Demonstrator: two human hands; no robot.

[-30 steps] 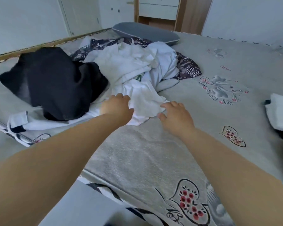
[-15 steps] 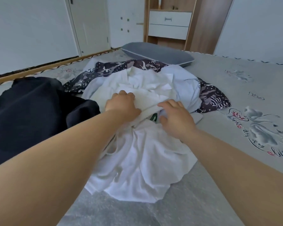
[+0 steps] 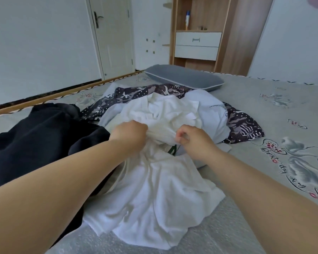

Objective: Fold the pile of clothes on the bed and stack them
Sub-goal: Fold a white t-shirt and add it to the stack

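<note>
White fabric dominates the pile of clothes, which lies mid-bed on the grey printed bed. A second ago both hands rested flat at the near hem of the white garment; they have since moved further up the pile and closed on cloth. This indicates that selection of the next item is complete and extraction is starting; no fold is yet made.

The left hand is fisted, knuckles up, gripping a bunched ridge of white cloth. The right hand pinches the same ridge just beside it, fingers curled. Both forearms extend forward, converging. A black garment lies left of the pile, a patterned one behind.
</note>
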